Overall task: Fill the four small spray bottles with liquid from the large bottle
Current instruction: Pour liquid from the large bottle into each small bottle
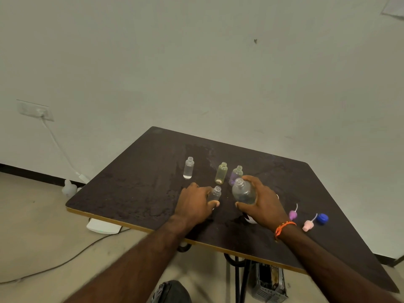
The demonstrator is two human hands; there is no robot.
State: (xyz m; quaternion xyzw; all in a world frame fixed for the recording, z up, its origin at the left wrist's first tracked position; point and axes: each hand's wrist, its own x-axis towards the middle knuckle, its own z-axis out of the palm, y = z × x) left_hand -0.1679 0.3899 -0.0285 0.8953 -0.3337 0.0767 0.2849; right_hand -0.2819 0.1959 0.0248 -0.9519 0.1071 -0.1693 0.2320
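While hands (196, 202) grip two, four small bottles (188, 167), one large bottle (243, 191)

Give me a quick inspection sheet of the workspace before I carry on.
Surface: dark table, wet patches.
Job's things: four uncapped small bottles: clear bottle, yellow bottle, purple bottle, held small bottle; large bottle open.
Clutter: purple spray top, pink spray top, blue cap.
Hands: left hand grips held small bottle; right hand grips large bottle.
Cables: white cord from wall socket; floor cable.
Surroundings: plain wall, white jug on floor.
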